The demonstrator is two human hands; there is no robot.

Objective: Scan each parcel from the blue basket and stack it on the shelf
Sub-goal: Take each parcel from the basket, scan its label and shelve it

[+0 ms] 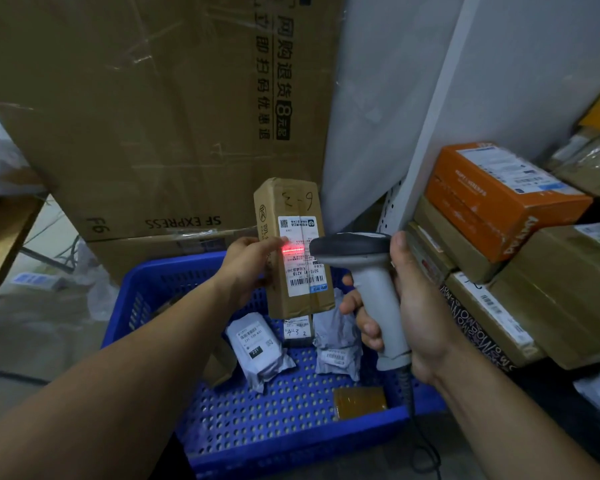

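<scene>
Right now my left hand (pixel 246 268) grips the box (pixel 293 202) upright above the basket (pixel 291 410), thumb at the label's edge. My right hand (pixel 416 306) is wrapped round the scanner (pixel 371 271) handle, its head just beside the box, and a red line (pixel 293 250) falls across the label. In the basket lie two grey bags (pixel 260 348), a flat packet (pixel 360 401) and another labelled parcel (pixel 297 329). To the right, boxes sit stacked on the shelf (pixel 426 140), an orange one (pixel 492 199) on top.
</scene>
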